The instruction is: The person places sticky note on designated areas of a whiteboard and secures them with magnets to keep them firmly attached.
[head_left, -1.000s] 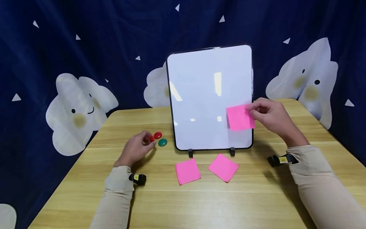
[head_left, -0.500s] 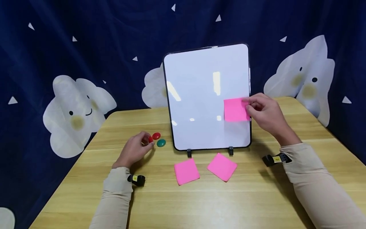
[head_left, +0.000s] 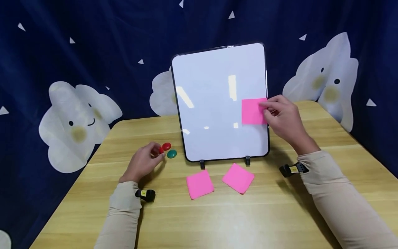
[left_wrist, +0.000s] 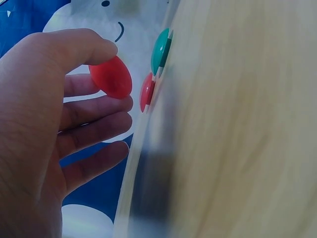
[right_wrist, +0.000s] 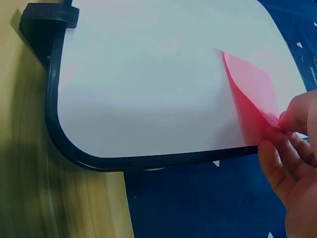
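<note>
My right hand (head_left: 284, 117) pinches a pink sticky note (head_left: 252, 111) by its right side, in front of the lower right part of a whiteboard (head_left: 214, 83). In the right wrist view the note (right_wrist: 252, 87) bends, with one edge along the board's surface. On the left, my left hand (head_left: 141, 162) holds a red round magnet (left_wrist: 113, 78) between thumb and fingers. Just beyond its fingertips, another red magnet (head_left: 166, 146) and a green magnet (head_left: 172, 154) lie on the table.
Two more pink sticky notes, a left one (head_left: 200, 184) and a right one (head_left: 238, 178), lie before the board. Black feet (head_left: 247, 160) hold the board upright on the wooden table (head_left: 217, 221). A dark blue curtain (head_left: 102, 34) with clouds hangs behind.
My right hand has raised the pink sticky note higher along the board's right side, and the note now sits straighter. The left hand keeps its hold on the red magnet. The head view has shifted slightly.
</note>
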### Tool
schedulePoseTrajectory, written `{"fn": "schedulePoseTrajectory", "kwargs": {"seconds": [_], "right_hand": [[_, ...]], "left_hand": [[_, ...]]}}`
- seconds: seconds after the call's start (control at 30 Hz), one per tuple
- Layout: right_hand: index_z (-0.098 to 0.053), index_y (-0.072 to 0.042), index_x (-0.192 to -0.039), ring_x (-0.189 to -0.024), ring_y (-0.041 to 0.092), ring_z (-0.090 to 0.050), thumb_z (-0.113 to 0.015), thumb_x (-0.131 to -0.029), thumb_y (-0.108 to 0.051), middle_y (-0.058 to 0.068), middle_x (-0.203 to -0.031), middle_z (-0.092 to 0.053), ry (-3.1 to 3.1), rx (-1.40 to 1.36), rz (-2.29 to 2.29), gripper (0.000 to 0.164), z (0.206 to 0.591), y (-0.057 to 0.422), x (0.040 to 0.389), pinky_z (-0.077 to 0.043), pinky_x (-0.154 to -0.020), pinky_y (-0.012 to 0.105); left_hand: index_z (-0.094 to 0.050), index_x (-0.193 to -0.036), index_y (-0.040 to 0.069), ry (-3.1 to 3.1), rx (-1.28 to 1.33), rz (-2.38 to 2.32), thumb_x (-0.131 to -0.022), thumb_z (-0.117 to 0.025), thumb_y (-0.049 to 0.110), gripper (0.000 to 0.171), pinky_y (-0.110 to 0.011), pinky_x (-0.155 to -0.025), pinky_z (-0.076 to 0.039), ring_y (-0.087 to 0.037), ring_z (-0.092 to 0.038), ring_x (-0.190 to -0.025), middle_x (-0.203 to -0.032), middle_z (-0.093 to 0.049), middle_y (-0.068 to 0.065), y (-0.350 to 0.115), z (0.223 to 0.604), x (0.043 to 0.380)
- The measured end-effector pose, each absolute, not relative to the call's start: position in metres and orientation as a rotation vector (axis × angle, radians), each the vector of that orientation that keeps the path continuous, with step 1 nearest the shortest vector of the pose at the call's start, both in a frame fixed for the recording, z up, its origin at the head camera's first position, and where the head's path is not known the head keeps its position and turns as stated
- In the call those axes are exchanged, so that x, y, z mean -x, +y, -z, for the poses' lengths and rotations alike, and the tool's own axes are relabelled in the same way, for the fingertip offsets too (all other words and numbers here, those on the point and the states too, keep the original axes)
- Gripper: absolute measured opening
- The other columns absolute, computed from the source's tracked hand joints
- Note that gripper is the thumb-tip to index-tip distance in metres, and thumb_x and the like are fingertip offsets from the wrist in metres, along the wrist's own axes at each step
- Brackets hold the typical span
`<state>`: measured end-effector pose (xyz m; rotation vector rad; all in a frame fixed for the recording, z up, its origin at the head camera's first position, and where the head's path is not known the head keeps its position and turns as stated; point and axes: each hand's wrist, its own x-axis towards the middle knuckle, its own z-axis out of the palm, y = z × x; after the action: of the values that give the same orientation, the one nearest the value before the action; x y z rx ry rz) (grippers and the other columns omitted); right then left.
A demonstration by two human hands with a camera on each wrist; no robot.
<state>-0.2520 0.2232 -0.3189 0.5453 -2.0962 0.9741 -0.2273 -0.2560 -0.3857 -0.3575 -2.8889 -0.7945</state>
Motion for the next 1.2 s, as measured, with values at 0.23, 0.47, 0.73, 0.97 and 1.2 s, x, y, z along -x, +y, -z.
{"fn": "schedulePoseTrajectory", "kwargs": {"seconds": [0.23,0.47,0.73,0.97,1.2], "right_hand": [[-0.074,0.008,-0.108,-0.075,0.019,-0.053,-0.065,-0.087,0.010,0.018,-0.099,-0.059,-2.097,-0.553,-0.903,0.024,0.3194,0.2181,0.2542,-0.041,-0.064,0.016],[-0.071,0.007,-0.116,-0.082,0.026,-0.052,-0.067,-0.088,0.007,0.021,-0.106,-0.054,-2.145,-0.512,-0.843,0.028,0.3184,0.2133,0.2515,-0.039,-0.067,0.018],[-0.072,0.000,-0.120,-0.077,0.025,-0.050,-0.068,-0.088,0.005,0.020,-0.106,-0.049,-2.172,-0.478,-0.812,0.032,0.3224,0.2144,0.2518,-0.037,-0.065,0.023],[-0.073,-0.004,-0.120,-0.089,0.027,-0.048,-0.070,-0.088,0.004,0.022,-0.112,-0.048,-2.173,-0.442,-0.846,0.033,0.3237,0.2160,0.2538,-0.037,-0.067,0.025],[-0.073,-0.007,-0.123,-0.094,0.031,-0.053,-0.067,-0.091,0.005,0.024,-0.114,-0.051,-2.185,-0.465,-0.849,0.034,0.3279,0.2182,0.2538,-0.041,-0.070,0.024]], "left_hand": [[-0.063,-0.116,0.013,-2.889,0.361,0.796,-0.094,-0.069,0.035,0.032,-0.044,-0.084,-0.053,-0.021,-0.064,-0.093,-0.103,-0.068,-0.003,-0.2568,0.3844,0.2271],[-0.063,-0.116,0.013,-2.891,0.359,0.795,-0.094,-0.069,0.035,0.032,-0.044,-0.085,-0.053,-0.021,-0.064,-0.092,-0.103,-0.068,-0.004,-0.2565,0.3841,0.2285],[-0.063,-0.117,0.013,-2.897,0.354,0.804,-0.094,-0.068,0.035,0.033,-0.044,-0.085,-0.053,-0.021,-0.063,-0.093,-0.104,-0.068,-0.003,-0.2556,0.3846,0.2289],[-0.063,-0.116,0.014,-2.901,0.345,0.796,-0.094,-0.068,0.036,0.032,-0.043,-0.084,-0.052,-0.021,-0.063,-0.093,-0.103,-0.068,-0.003,-0.2554,0.3843,0.2290],[-0.063,-0.117,0.013,-2.898,0.348,0.795,-0.094,-0.068,0.035,0.033,-0.043,-0.084,-0.052,-0.021,-0.063,-0.093,-0.103,-0.068,-0.003,-0.2532,0.3830,0.2281]]}}
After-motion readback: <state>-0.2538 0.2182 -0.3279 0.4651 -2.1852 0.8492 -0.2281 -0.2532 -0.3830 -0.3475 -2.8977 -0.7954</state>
